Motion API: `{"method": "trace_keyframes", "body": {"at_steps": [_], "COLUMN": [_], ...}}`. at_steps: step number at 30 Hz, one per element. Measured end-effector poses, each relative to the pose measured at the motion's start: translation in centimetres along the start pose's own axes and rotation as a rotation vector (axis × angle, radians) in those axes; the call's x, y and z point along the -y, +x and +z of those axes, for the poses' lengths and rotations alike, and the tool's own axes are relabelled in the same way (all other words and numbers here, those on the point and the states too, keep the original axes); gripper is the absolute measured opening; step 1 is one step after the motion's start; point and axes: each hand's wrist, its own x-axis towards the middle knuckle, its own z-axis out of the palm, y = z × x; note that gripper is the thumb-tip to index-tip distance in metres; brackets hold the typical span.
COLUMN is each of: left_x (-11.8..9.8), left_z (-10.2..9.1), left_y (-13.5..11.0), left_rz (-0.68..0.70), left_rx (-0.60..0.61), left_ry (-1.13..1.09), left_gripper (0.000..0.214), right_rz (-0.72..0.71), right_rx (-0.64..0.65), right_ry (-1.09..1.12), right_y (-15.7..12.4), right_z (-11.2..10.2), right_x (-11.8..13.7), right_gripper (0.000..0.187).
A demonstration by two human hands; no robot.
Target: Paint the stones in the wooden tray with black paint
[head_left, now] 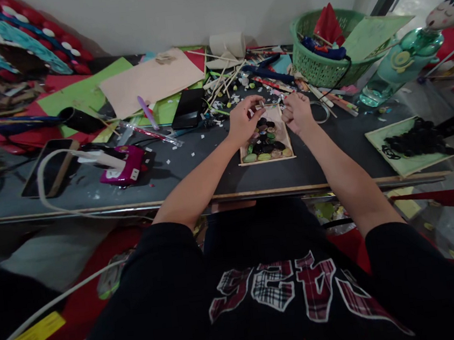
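Stones [266, 147] pack the frame [267, 161]'s near edge; its far end looks bare, left hand [247, 118] and right hand [297, 111] curled there, grip unclear.

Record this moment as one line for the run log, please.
stick-edged panel: dark, green stones inside; left hand: near far-left corner; right hand: near far-right corner; grips: unclear; green basket: beyond right hand

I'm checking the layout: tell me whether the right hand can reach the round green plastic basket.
Probably yes: the right hand is close in front of the basket and nothing tall stands between them, though that hand is curled, perhaps around something small.
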Motion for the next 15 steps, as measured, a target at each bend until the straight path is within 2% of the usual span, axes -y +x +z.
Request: {"method": "trace_keyframes", "body": {"at_steps": [7,15], "left_x": [-0.25,0.42], "left_z": [-0.26,-0.24], "left_y": [-0.08,-0.06], "left_rz": [0.001,0.022], "left_rx": [0.012,0.033], "left_ry": [0.024,0.035], "left_gripper": [0.070,0.075], "right_rz": [0.064,0.050], "right_rx": [0.017,0.013], "right_ry": [-0.002,0.015], "right_y": [-0.02,0.50], "right_z": [0.05,-0.39], "right_x": [-0.11,-0.30], "right_gripper": [0.060,0.058]}}
